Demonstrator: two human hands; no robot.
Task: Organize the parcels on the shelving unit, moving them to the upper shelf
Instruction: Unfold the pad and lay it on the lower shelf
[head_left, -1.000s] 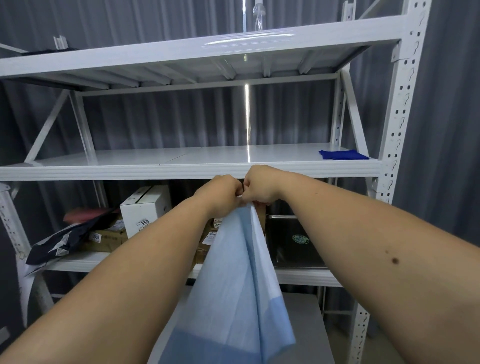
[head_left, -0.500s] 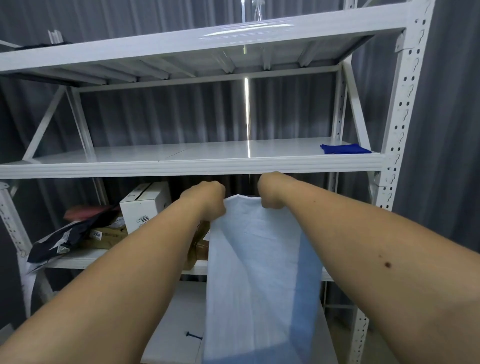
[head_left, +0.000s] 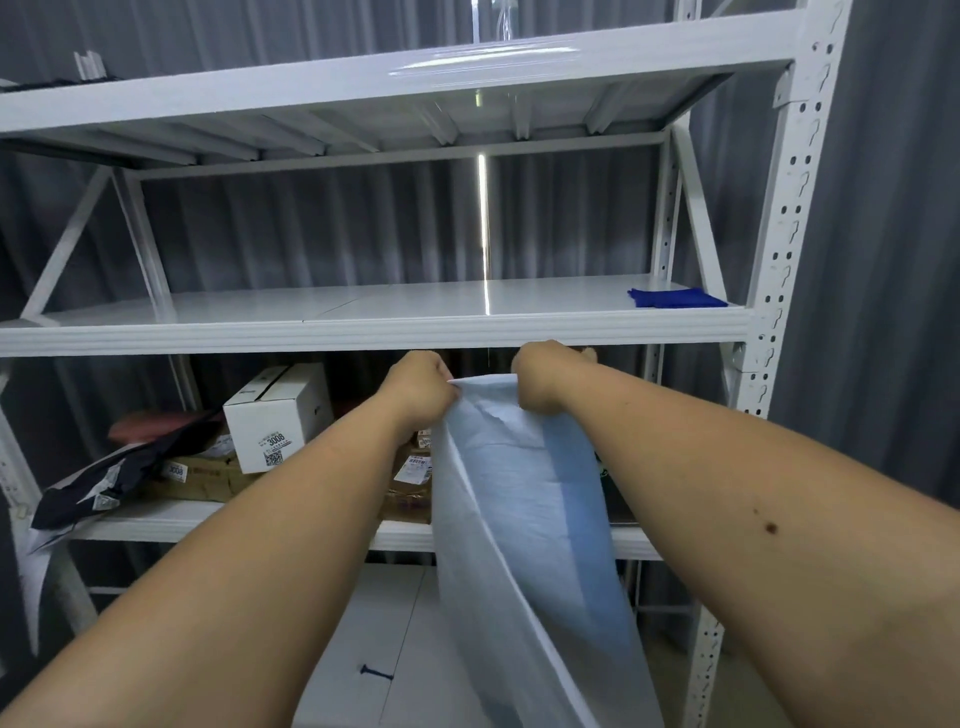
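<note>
A large pale blue woven bag (head_left: 524, 519) hangs in front of me, and both hands hold its top edge. My left hand (head_left: 418, 387) grips the left corner and my right hand (head_left: 543, 376) grips the right corner, just below the middle shelf (head_left: 363, 330). On the lower shelf (head_left: 171, 522) lie parcels: a white carton (head_left: 278, 415) labelled 3008, a dark mailer bag (head_left: 119, 473), flat brown boxes (head_left: 208, 480) and a red parcel (head_left: 145, 426). The bag hides part of that shelf.
A folded dark blue cloth (head_left: 675, 299) lies at the right end of the middle shelf. The top shelf (head_left: 395, 78) is above. White perforated uprights (head_left: 789, 249) stand at the right. A low white surface (head_left: 374, 649) with a black screw (head_left: 376, 673) is below.
My hands moved apart, spreading the bag's top edge wider, then came slightly closer again. The bag now hangs twisted, its left side folding forward.
</note>
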